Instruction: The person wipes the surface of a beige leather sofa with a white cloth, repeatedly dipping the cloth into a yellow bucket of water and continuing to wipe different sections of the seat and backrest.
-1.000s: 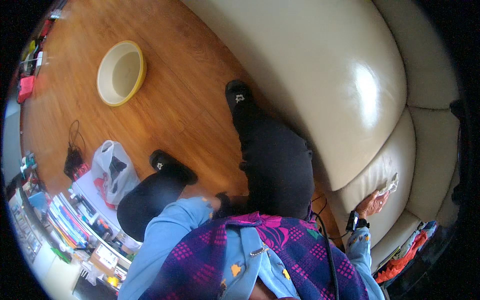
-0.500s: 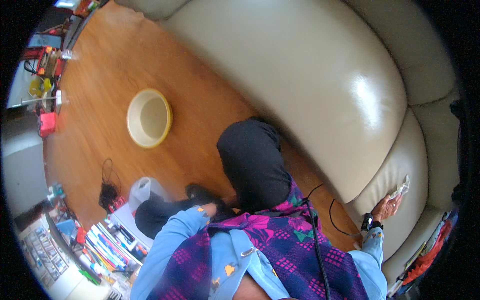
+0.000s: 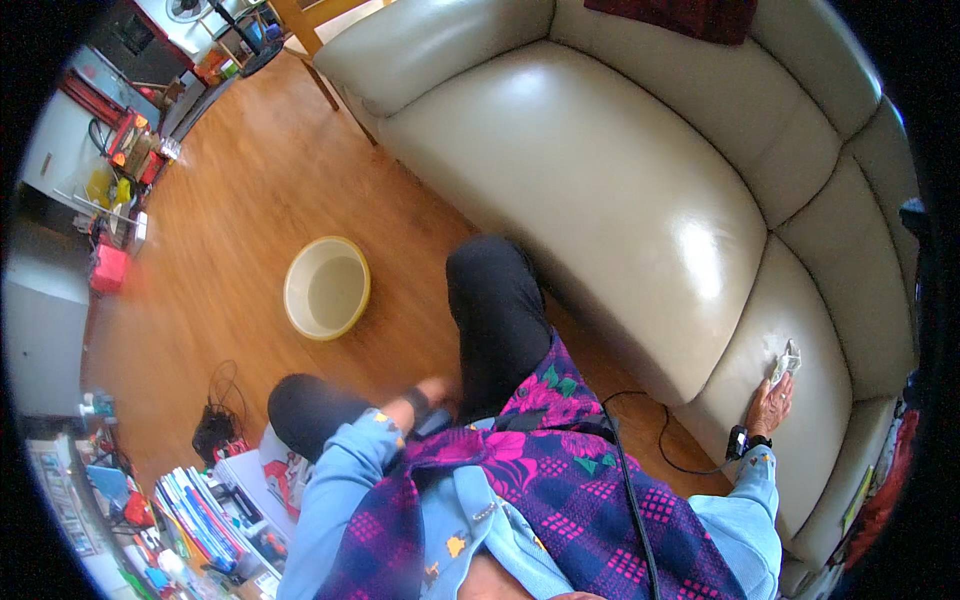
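On the beige leather sofa (image 3: 590, 190), toward its near right end, my right hand (image 3: 768, 408) rests on the seat cushion. A small whitish cloth (image 3: 788, 360) is under its fingers and sticks out past the fingertips. That wrist carries a dark watch-like band. My left hand (image 3: 436, 388) is near my lap, between my dark-trousered knees. Motion smears its fingers, so I cannot tell whether it holds anything. A round, pale yellow-rimmed basin (image 3: 327, 288) stands on the wooden floor ahead and left, apart from both hands.
A black cable (image 3: 668, 440) loops across the floor beside the sofa. Books and folders (image 3: 203, 513) crowd the lower left, near a dark bag (image 3: 215, 432) with cords. A red box (image 3: 109, 269) and clutter line the left wall. A standing fan (image 3: 190, 8) is at the far left.
The view has shifted, showing more of the sofa's back and far end. My right hand stays on the cushion with the cloth. My left hand has come into view near my knees.
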Tool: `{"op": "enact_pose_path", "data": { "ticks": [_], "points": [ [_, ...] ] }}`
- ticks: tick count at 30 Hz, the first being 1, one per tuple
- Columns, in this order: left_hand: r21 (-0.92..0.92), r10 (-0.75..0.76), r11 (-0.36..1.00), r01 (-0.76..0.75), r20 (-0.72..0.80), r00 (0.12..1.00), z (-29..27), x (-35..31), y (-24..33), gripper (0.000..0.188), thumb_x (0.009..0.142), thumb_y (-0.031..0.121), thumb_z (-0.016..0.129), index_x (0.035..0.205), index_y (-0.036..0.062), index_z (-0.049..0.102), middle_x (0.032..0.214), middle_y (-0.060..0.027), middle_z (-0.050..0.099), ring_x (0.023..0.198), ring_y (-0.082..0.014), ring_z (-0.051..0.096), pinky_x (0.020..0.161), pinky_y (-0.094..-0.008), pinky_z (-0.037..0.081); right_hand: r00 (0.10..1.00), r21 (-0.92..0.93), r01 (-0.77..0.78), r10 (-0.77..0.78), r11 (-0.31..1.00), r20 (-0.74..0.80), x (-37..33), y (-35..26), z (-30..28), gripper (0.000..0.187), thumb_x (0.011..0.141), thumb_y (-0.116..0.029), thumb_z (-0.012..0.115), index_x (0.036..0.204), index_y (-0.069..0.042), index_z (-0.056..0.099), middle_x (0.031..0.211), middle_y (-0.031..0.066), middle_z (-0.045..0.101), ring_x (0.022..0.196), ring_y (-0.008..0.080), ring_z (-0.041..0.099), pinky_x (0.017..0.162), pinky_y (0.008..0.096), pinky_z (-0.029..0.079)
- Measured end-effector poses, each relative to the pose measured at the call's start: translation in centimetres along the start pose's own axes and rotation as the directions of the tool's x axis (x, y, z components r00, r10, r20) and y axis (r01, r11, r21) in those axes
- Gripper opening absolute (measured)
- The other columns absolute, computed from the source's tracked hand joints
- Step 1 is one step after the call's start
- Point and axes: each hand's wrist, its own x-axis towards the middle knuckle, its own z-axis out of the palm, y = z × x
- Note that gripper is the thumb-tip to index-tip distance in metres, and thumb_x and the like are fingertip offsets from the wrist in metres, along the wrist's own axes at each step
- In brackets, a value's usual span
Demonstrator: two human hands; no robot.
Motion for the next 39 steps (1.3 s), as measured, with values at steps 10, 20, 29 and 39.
{"op": "enact_pose_path", "data": {
  "ticks": [10, 20, 29, 39],
  "points": [
    [0.804, 0.480, 0.558, -0.206, -0.110, 0.870, -13.5, -6.0, 17.3, 0.011, 0.076, 0.015, 0.065, 0.071, 0.0056, 0.067, 0.073, -0.0139, 0.065, 0.070, -0.0313, 0.066, 0.058, -0.0431, 0.051, 0.993, 0.069, 0.064, -0.056, 0.996, -0.106, -0.4, -0.4, 0.1, 0.062, 0.098, -0.039, 0.046, 0.150, -0.007, 0.034, 0.155, 0.0149, 0.034, 0.145, 0.0297, 0.029, 0.116, 0.0505, 0.021],
    [0.778, 0.129, 0.598, -0.192, 0.143, 0.981, -13.6, -4.7, 40.5, 0.035, 0.089, 0.028, 0.053, 0.070, 0.0003, 0.062, 0.072, -0.0245, 0.063, 0.073, -0.0449, 0.064, 0.066, -0.0531, 0.050, 0.979, 0.107, 0.090, -0.068, 0.990, -0.191, -1.3, -1.2, -0.5, 0.060, 0.097, -0.036, 0.049, 0.148, -0.007, 0.037, 0.154, 0.0139, 0.036, 0.143, 0.0303, 0.031, 0.115, 0.0527, 0.023],
    [0.648, 0.301, 0.667, -0.368, 0.218, 0.928, -12.8, -0.5, 45.6, 0.028, 0.091, 0.028, 0.055, 0.091, 0.0002, 0.060, 0.084, -0.0231, 0.065, 0.083, -0.0427, 0.064, 0.071, -0.0529, 0.051, 0.975, 0.123, 0.137, -0.112, 0.983, -0.191, -1.5, -1.0, -1.4, 0.050, 0.099, -0.031, 0.048, 0.141, -0.005, 0.047, 0.147, 0.0146, 0.046, 0.140, 0.0324, 0.036, 0.114, 0.0501, 0.027],
    [0.531, 0.575, 0.474, -0.702, 0.417, 0.704, -13.2, 2.6, 47.6, 0.024, 0.088, 0.023, 0.058, 0.085, 0.0000, 0.060, 0.079, -0.0210, 0.066, 0.078, -0.0426, 0.066, 0.067, -0.0528, 0.054, 0.996, 0.691, 0.033, 0.034, 0.722, -0.082, -0.1, -9.2, -8.3, 0.031, 0.101, -0.023, 0.052, 0.121, -0.002, 0.064, 0.122, 0.0169, 0.065, 0.114, 0.0330, 0.061, 0.098, 0.0405, 0.047]
  ]
}}
